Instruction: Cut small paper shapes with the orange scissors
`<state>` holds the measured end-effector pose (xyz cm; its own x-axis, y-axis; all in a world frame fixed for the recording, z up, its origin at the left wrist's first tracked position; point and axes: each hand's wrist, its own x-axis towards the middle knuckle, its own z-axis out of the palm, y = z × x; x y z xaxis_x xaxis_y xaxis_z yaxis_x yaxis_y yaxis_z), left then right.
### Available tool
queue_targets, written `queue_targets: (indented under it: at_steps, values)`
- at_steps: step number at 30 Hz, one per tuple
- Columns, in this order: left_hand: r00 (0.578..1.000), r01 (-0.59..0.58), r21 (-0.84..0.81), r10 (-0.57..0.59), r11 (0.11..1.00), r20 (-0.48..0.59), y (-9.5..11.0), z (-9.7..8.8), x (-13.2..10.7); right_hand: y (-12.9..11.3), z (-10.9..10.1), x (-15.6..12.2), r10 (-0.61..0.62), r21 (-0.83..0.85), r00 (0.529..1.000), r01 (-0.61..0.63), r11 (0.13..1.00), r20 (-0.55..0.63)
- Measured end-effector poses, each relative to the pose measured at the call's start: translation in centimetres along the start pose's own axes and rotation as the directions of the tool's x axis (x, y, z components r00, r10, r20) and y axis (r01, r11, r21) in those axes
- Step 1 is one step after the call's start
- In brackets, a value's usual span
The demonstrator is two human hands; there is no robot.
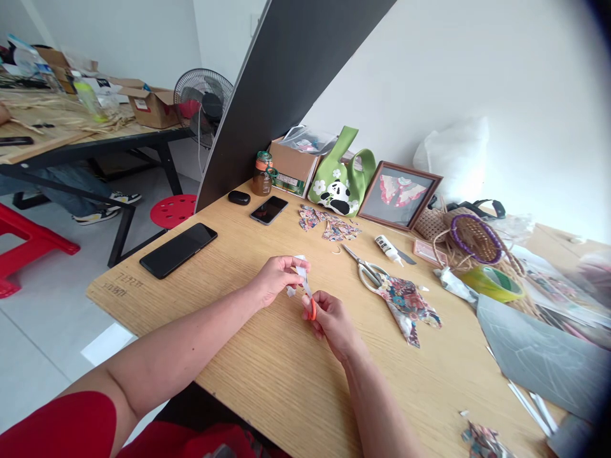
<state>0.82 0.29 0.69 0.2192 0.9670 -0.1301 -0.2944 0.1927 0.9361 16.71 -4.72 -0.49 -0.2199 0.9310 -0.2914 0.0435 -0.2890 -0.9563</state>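
Observation:
My left hand (277, 277) pinches a small piece of white paper (300, 275) just above the wooden table (229, 305). My right hand (331, 321) is closed round small orange-handled scissors (312, 309), whose blades reach up into the paper. Both hands meet near the middle of the table. A pair of white-handled scissors (366, 267) lies to the right, next to floral patterned paper (408, 304).
Two phones (177, 249) (268, 209) and a black case (238, 197) lie at the left. Behind are a jar (261, 174), a box (292, 166), a green panda bag (340, 184), a framed picture (398, 196), glue (389, 249), baskets (470, 238) and green tape (491, 284). Grey sheet (544, 356) at right.

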Motion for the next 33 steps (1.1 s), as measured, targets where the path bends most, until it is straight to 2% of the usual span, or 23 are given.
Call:
queue_targets:
  at_steps: [17, 26, 33]
  values:
    - [1.000, 0.013, -0.005, -0.013, 1.000, 0.003, 0.23, 0.04, -0.02, 0.11, 0.02, 0.13, -0.012, -0.011, 0.999, 0.011, 1.000, -0.043]
    - [0.996, 0.063, -0.085, -0.068, 0.994, -0.062, 0.70, 0.05, -0.01, 0.28, -0.10, 0.19, -0.009, 0.000, 1.000, 0.009, 1.000, -0.022]
    - [0.995, 0.077, -0.018, -0.078, 0.997, -0.058, 0.73, 0.00, -0.10, 0.20, -0.09, 0.06, -0.008, 0.034, 1.000, 0.008, 0.999, -0.006]
